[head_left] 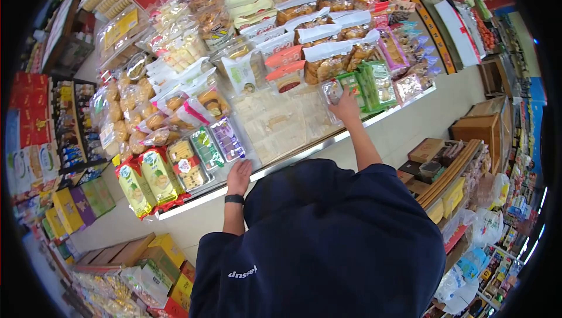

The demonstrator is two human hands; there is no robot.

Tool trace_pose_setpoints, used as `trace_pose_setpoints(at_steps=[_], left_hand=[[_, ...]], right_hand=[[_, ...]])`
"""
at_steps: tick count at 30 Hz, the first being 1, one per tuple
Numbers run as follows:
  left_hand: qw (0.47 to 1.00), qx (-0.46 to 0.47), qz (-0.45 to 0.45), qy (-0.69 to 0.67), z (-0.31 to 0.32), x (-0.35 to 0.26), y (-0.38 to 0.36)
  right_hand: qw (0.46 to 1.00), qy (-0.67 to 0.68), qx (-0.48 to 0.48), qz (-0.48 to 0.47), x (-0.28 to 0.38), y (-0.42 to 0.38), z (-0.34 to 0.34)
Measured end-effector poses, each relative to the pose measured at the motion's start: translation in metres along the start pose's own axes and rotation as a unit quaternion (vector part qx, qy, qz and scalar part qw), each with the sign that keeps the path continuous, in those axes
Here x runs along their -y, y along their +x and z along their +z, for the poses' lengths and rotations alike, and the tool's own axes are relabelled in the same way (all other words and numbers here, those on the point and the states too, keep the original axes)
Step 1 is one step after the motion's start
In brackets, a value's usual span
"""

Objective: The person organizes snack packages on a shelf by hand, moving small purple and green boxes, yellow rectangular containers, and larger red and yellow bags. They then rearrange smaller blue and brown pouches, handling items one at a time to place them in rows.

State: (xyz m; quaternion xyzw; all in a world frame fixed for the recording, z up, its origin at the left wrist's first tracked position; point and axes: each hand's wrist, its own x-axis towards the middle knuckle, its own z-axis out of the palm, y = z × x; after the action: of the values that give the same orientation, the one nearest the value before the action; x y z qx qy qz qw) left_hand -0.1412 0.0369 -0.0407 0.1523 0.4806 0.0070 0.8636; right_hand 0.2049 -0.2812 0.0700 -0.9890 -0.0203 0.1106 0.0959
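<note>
My right hand (346, 109) is at the front right of the display, its fingers around the edge of a small clear-wrapped snack pack (332, 91). Green snack packs (374, 86) stand right beside those fingers. At the front rim of the display, my left hand (239, 178) lies with its fingers stretched out, holding nothing. Just above it is a purple-labelled snack pack (227, 138), with a green-labelled pack (206, 148) to its left. Between my hands lies a bare, pale section of the display shelf (281, 122).
Bagged pastries (328, 63) fill the back rows, and bagged round buns (120, 107) sit at the left. Yellow-green packs (158, 171) line the front left corner. A metal front edge (281, 170) borders the display. Stocked shelves (433, 171) stand behind me on the right.
</note>
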Motion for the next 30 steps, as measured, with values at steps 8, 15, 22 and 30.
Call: trace_pose_setpoints(at_steps=[8, 15, 22, 30], left_hand=[[0.998, 0.030, -0.031, 0.042, 0.073, 0.040, -0.016], [0.998, 0.004, -0.025, 0.061, 0.093, 0.044, -0.033], [1.000, -0.024, 0.012, 0.003, 0.097, 0.045, -0.022], [1.000, -0.026, 0.003, 0.010, 0.093, 0.055, 0.009]], right_hand=[[0.994, 0.047, 0.056, -0.077, 0.040, -0.018, 0.012], [0.940, 0.054, 0.254, -0.220, 0.193, -0.082, 0.049], [0.939, 0.022, 0.225, -0.258, 0.229, -0.092, 0.114], [0.936, 0.016, 0.271, -0.224, 0.201, -0.081, 0.081]])
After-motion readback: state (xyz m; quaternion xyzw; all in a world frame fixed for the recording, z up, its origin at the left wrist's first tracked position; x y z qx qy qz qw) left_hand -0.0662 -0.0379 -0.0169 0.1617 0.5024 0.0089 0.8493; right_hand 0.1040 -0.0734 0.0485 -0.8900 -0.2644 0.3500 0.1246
